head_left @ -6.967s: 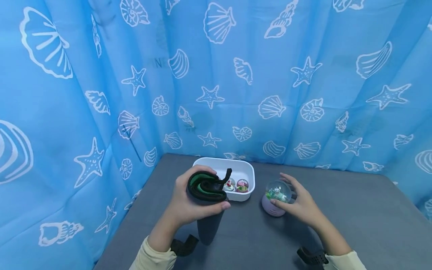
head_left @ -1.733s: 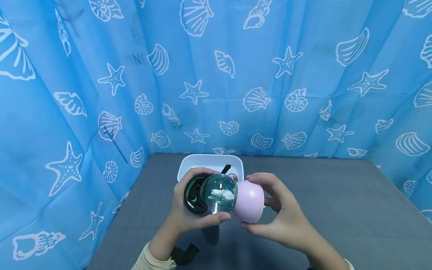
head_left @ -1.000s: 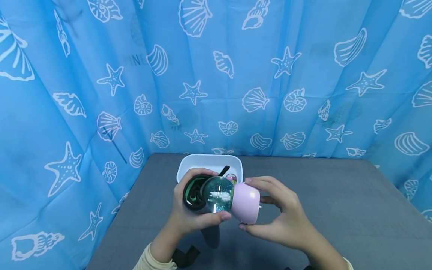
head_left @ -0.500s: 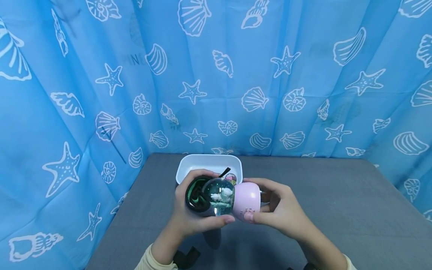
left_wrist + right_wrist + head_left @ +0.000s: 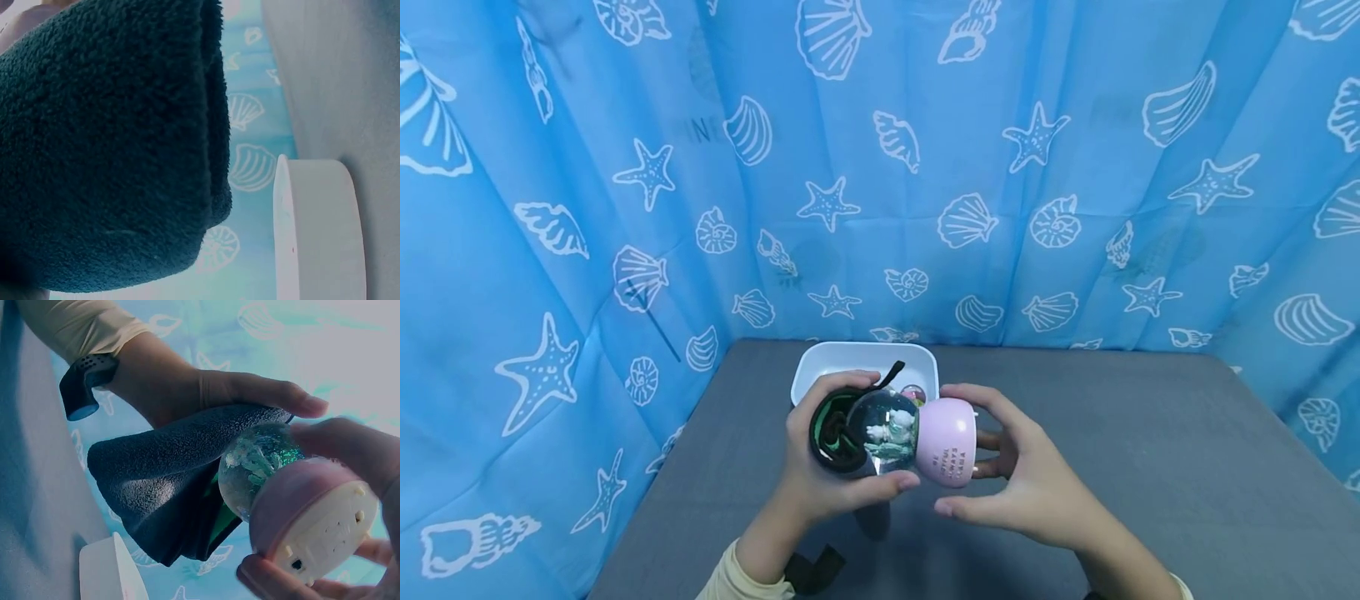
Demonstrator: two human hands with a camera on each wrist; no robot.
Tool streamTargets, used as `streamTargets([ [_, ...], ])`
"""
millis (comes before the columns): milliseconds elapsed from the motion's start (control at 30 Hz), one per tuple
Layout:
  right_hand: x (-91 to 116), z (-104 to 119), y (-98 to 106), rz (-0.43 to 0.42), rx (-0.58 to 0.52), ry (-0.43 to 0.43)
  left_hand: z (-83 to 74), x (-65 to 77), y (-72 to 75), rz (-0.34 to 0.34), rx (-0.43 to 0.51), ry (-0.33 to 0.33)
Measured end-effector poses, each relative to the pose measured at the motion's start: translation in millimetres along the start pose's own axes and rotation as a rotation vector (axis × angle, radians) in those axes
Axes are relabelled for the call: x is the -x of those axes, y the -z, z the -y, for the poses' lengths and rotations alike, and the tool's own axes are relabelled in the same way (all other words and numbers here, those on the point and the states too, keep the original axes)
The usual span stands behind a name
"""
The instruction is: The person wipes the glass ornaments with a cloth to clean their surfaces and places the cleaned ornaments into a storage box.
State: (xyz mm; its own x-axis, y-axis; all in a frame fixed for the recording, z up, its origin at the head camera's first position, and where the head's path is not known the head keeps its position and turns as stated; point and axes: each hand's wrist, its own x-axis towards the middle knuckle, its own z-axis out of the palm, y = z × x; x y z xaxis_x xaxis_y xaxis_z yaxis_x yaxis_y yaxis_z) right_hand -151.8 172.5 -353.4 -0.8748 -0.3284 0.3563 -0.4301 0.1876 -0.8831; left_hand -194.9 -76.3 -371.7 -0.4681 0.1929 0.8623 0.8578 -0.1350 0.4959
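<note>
In the head view my left hand (image 5: 820, 471) grips a folded, dark plush cloth (image 5: 833, 433) with a green inner side and a black loop. My right hand (image 5: 1037, 475) holds a snow globe (image 5: 947, 442) on its side by the pink base. Its clear dome points left and lies against the cloth, between my left fingers and thumb. White figures and green glitter show inside it. Raised lettering on the base faces up. The right wrist view shows the globe's pale underside (image 5: 328, 534). In the left wrist view the cloth (image 5: 112, 150) hides most of my left hand.
A white tub (image 5: 820, 367) stands behind my hands on the grey table (image 5: 1150, 467). One small globe (image 5: 914, 394) shows inside it; my left hand and the cloth block part of the tub. A blue shell-print curtain (image 5: 925, 208) hangs behind and to the left.
Seven seconds ago the snow globe stood upright on the table at the right; now it is lifted, tipped sideways against the cloth. Over the last second its base has turned, bringing the lettering up.
</note>
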Motion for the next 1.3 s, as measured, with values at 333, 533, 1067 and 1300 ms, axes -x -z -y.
streamTargets([
  [333,2.1,3.5,1.4,-0.08,0.125,0.19,0.5,0.2,-0.9,0.01,-0.012,0.027],
  [533,3.5,3.0,0.8,-0.119,0.24,0.241,0.4,0.2,-2.9,0.009,0.002,0.012],
  [1067,2.5,-0.3,3.2,-0.181,0.355,0.191,-1.0,1.8,-3.5,-0.004,0.035,0.009],
  [1300,3.0,-1.1,3.6,-0.165,0.303,0.151,-8.1,-1.3,-3.6,-0.013,0.041,0.003],
])
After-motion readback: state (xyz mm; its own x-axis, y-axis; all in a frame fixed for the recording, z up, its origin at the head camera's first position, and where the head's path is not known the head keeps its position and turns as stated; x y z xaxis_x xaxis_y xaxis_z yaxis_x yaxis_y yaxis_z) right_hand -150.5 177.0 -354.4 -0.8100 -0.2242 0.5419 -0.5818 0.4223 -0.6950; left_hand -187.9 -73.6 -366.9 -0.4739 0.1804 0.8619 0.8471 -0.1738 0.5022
